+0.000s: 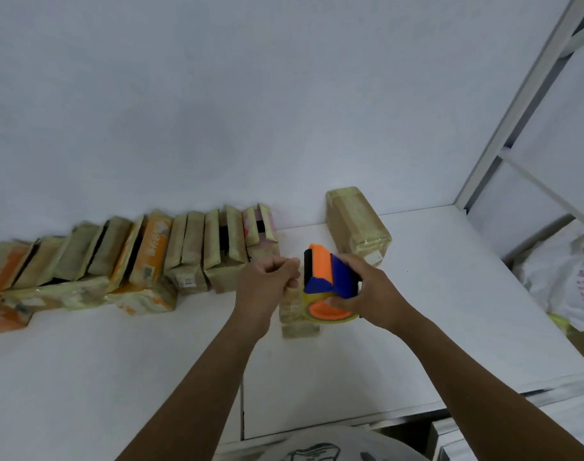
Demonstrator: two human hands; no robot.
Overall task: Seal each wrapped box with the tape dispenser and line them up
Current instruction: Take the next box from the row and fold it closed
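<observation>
Orange-blue tape dispenser (330, 277) gripped by right hand (373, 294), one wrapped box (295, 317) by left hand (267, 277) (one other box (357, 224) apart)

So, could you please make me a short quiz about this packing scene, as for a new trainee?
1. Multiple choice: which hand holds the tape dispenser? A) left B) right C) neither
2. True or false: the single wrapped box standing at the right touches the row of boxes along the wall.
3. Fill in: the dispenser's body is orange and ____.

Key
1. B, the right hand grips it.
2. False, a clear gap of table separates them.
3. Blue.
</observation>
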